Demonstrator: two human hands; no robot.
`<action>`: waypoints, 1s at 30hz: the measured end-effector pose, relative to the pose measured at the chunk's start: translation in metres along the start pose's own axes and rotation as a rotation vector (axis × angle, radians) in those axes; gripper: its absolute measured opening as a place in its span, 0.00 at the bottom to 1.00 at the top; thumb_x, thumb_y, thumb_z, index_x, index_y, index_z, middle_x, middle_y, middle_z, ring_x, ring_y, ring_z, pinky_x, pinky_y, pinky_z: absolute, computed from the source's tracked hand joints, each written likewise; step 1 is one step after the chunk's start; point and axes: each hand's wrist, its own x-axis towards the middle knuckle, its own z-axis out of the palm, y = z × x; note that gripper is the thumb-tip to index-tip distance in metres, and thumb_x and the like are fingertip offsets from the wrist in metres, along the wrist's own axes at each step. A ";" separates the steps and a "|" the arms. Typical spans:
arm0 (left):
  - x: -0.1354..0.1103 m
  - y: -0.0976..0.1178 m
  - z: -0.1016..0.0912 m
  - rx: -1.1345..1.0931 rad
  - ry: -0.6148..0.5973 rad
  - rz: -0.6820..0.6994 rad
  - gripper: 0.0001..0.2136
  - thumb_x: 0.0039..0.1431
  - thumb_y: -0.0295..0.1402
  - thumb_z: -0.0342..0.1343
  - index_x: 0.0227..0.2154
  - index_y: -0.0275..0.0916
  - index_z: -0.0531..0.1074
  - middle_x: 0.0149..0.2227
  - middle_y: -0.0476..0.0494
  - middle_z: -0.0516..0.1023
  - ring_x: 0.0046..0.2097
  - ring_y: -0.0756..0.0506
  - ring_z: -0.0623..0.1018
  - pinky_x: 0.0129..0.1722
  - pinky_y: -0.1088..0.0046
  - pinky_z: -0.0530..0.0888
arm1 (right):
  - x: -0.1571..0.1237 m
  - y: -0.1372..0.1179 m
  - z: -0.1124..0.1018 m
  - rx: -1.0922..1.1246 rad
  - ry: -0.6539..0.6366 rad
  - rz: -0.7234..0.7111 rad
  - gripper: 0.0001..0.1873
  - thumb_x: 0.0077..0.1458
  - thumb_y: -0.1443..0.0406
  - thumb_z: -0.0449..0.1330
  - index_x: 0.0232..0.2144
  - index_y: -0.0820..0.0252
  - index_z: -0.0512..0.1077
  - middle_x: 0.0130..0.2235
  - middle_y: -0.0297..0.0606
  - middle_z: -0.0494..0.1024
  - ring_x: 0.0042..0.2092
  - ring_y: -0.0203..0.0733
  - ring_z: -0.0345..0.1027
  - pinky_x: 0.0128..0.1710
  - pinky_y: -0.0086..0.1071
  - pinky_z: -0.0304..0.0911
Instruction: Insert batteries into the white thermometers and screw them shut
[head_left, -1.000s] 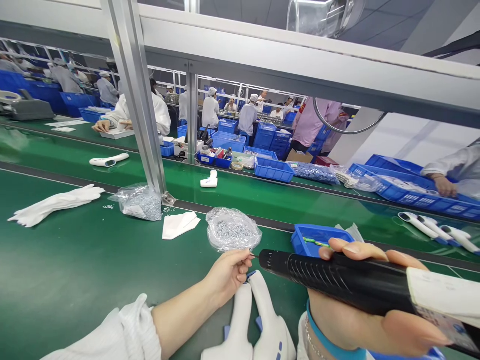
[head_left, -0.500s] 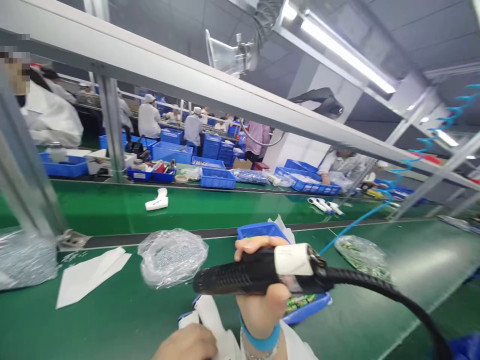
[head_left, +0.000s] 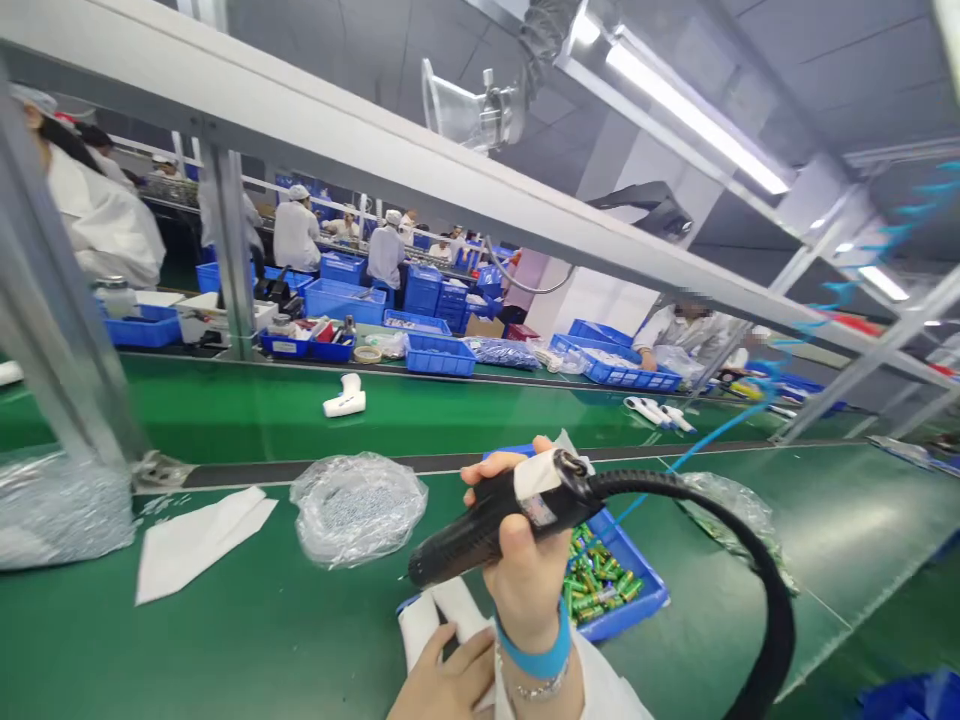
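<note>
One green tabletop (head_left: 285,640): it is wide, with a dark strip along its far edge.
Blue tray (head_left: 651,590): on the tabletop, to the right, partly hidden behind the right hand (head_left: 525,580).
Clear bag (head_left: 360,510): close to the far edge, full of tiny gray bits.
Black tool (head_left: 469,540): held up above the tabletop, cord (head_left: 772,590) at its back end, nose pointing down and left near the tops of the white parts (head_left: 420,630).
White paper (head_left: 199,540): flat, left of the clear bag, near the far edge.
White parts: two, side by side on the tabletop, farther from the far edge than the clear bag.
Right hand: fingers wrapped around the black tool, blue band (head_left: 536,655) on the wrist.
Left hand (head_left: 450,685): fingers spread on top of the white parts; I cannot tell if they squeeze.
Green tubes (head_left: 600,580): in a jumble inside the blue tray.
</note>
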 end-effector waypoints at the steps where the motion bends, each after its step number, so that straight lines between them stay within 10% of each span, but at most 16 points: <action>1: 0.002 0.001 0.000 -0.012 0.016 0.000 0.09 0.59 0.33 0.55 0.41 0.51 0.75 0.38 0.50 0.80 0.43 0.45 0.76 0.46 0.68 0.65 | 0.000 -0.001 0.001 -0.003 -0.017 -0.001 0.19 0.56 0.57 0.61 0.49 0.47 0.64 0.35 0.32 0.73 0.35 0.32 0.70 0.31 0.25 0.69; 30: 0.010 0.011 -0.004 -0.324 -0.149 -0.109 0.15 0.49 0.40 0.60 0.38 0.38 0.75 0.47 0.36 0.76 0.53 0.34 0.69 0.56 0.51 0.56 | -0.021 0.026 -0.005 -0.159 -0.293 0.159 0.21 0.57 0.63 0.59 0.52 0.51 0.60 0.36 0.36 0.71 0.36 0.38 0.68 0.33 0.33 0.66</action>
